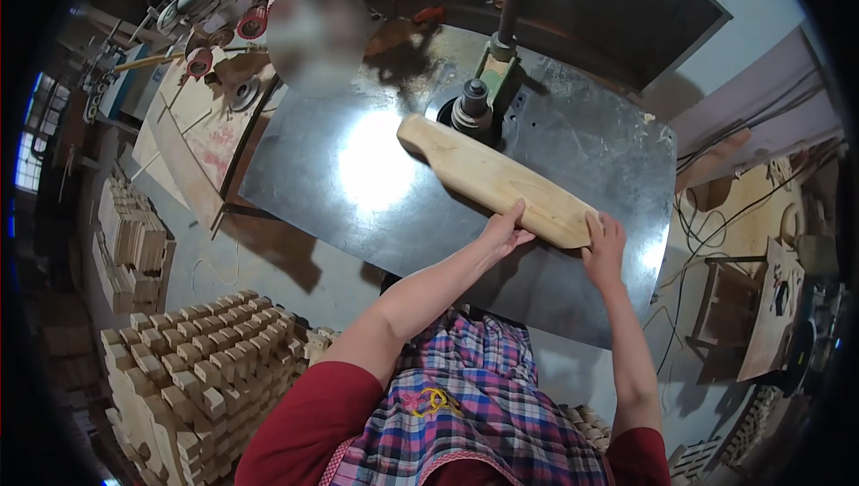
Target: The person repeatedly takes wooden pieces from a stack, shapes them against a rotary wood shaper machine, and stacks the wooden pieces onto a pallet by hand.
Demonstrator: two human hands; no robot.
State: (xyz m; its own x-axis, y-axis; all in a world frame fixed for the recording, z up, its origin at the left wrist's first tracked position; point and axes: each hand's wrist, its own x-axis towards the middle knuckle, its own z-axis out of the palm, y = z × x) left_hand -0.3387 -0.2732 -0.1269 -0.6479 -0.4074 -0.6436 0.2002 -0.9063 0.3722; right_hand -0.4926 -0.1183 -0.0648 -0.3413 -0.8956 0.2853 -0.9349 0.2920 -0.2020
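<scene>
A long, pale wooden piece (501, 180) with a narrower, shaped far-left end lies slantwise over the metal table (313, 159). Its far long edge is at the spindle (473, 103) of the machine; whether they touch I cannot tell. My left hand (507, 232) grips the near edge of the wood, thumb on top and fingers at the side and below. On the right end of the same piece my right hand (605, 249) is closed, fingers over the corner.
Stacked wooden pieces (197, 361) stand on the floor at lower left, with more stacks (134, 235) behind. A side bench (201, 128) holds red-rimmed rolls. Cables and a wooden stand (729, 302) are at right. A dark panel (617, 12) rises behind the table.
</scene>
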